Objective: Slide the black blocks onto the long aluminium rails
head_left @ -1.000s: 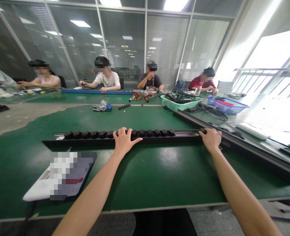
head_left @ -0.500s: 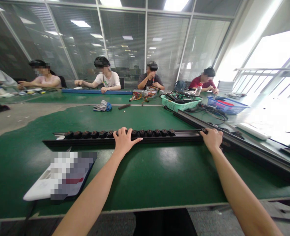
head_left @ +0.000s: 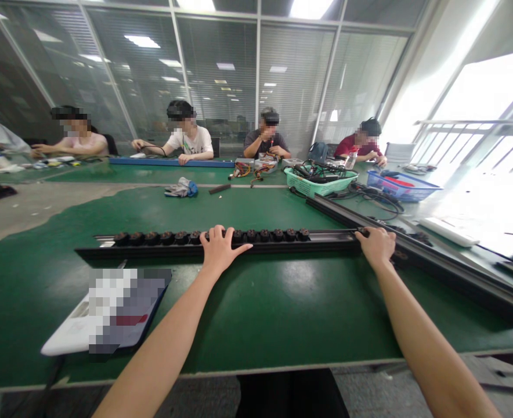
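A long black metal rail (head_left: 274,247) lies across the table in front of me. A row of round black units with brownish tops (head_left: 181,237) sits in its channel, from the left end to past the middle. My left hand (head_left: 219,249) rests over the rail's middle, fingers spread across the units and thumb stretched out to the right. It covers a few of the units. At the rail's right end, my right hand (head_left: 377,247) is closed with its fingers curled. Something small and dark shows at its fingertips, too hidden to name.
A second black rail (head_left: 456,270) slants along the right side. A white and dark flat device (head_left: 69,325), partly blurred, lies front left. Behind are a glove (head_left: 181,187), a green basket (head_left: 313,187) of cables and a blue basket (head_left: 413,188). Several people sit across the table.
My right hand has shifted very slightly to the right at the rail's end. My left hand and the rail stay put.
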A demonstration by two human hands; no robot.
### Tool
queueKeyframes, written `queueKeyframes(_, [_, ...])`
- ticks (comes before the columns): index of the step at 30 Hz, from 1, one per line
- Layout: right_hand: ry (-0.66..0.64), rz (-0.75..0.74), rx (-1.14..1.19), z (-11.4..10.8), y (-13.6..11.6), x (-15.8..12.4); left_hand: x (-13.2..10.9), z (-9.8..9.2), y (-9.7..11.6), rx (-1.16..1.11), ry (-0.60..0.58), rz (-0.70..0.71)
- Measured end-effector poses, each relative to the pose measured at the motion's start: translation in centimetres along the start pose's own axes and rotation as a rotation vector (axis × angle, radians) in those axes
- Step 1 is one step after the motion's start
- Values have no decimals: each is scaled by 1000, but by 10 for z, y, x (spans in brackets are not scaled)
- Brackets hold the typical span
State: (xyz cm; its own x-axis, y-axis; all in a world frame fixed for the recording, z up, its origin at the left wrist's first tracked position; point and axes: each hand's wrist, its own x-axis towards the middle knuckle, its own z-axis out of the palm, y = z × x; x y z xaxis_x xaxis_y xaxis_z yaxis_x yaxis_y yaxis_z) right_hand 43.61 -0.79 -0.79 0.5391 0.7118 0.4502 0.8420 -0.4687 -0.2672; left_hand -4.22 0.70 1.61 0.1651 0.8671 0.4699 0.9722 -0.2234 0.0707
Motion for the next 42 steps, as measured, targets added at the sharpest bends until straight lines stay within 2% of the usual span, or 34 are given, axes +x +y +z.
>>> queueKeyframes(42, [-12,21,-18,3,6,5,0,1,0,27,6,5])
